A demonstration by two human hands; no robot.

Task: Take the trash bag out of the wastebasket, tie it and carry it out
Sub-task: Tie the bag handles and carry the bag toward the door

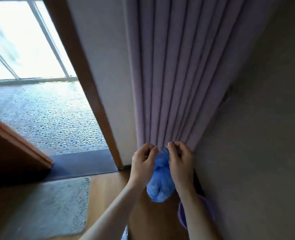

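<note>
A small blue trash bag [160,185] hangs between my two hands, its neck gathered and twisted at the top. My left hand [143,162] pinches the bag's top from the left side. My right hand [180,163] grips the top from the right, fingers curled around the plastic. A purple wastebasket [210,207] stands on the floor beneath my right forearm, which hides most of it. The bag is out of the basket and held in the air above the wooden floor.
A pleated lilac curtain [169,75] hangs right behind the hands, with a grey wall [255,135] on the right. To the left an open doorway leads onto a pebbled floor [48,116]. The wooden door [9,149] stands open; a grey mat [46,208] lies inside.
</note>
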